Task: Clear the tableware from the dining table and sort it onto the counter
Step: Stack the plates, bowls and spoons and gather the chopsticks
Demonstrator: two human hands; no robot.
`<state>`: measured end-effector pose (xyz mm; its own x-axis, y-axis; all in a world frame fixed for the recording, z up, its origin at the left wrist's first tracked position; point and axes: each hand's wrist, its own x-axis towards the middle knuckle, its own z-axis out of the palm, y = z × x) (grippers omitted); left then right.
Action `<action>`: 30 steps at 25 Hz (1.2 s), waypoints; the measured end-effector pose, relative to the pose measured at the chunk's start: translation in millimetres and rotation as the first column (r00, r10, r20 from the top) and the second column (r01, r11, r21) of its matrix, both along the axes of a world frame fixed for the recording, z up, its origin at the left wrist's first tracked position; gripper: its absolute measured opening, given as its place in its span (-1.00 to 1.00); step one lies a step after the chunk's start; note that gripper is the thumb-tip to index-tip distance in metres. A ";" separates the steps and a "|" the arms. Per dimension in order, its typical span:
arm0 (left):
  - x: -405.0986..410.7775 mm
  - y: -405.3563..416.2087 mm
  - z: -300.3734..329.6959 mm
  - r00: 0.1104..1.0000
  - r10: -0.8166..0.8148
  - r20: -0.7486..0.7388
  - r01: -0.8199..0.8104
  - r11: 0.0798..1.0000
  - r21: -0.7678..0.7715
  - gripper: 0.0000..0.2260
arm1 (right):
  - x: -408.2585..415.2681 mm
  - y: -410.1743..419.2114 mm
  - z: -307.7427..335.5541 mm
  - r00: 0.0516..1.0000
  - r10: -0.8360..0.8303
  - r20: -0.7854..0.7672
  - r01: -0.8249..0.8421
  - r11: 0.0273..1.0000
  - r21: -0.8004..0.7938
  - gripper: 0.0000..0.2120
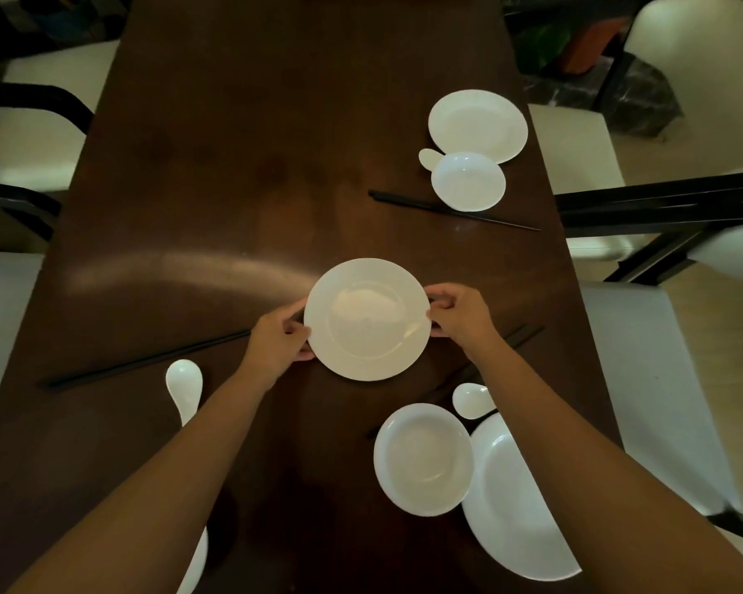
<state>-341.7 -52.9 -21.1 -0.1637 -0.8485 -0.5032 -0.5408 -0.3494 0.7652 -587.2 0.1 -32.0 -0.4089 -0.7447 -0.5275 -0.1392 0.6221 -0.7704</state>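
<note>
A white plate (367, 319) is at the middle of the dark wooden table (215, 173). My left hand (277, 340) grips its left rim and my right hand (457, 312) grips its right rim. Near me on the right sit a white bowl (423, 460), a larger white plate (515, 508) partly under my right forearm, and a white spoon (470, 400). Farther right stand another plate (478, 125), a small bowl (467, 181) and a spoon (429, 157) half hidden behind it.
Black chopsticks lie at the left (146, 360), at the far right (451, 210) and under my right wrist (522, 334). A white spoon (184, 385) rests left of my left arm. Chairs with pale seats (635, 379) line both sides of the table.
</note>
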 end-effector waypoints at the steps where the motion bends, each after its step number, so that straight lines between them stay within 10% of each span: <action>1: 0.1 0.4 -0.1 1.000 -0.006 0.013 0.006 1.000 -0.006 -0.53 | -0.4 -0.4 -2.0 1.000 0.002 -0.003 -0.002 1.000 -0.006 -0.72; 10: -1.4 2.9 2.1 0.956 -0.141 0.256 0.170 0.981 -0.093 -0.60 | -7.0 22.0 5.3 0.994 0.043 -0.096 -0.047 0.998 -0.040 -0.77; 20: -3.3 22.2 -13.9 0.999 0.030 -0.040 -0.029 0.999 0.037 -0.52 | -56.3 251.0 35.0 0.865 -0.170 -0.472 0.218 0.975 0.049 -0.65; 30: -18.2 37.3 -10.2 0.985 0.134 -0.112 -0.121 0.986 0.119 -0.47 | -43.8 299.1 4.2 0.936 -0.271 -0.223 0.311 0.936 0.166 -0.52</action>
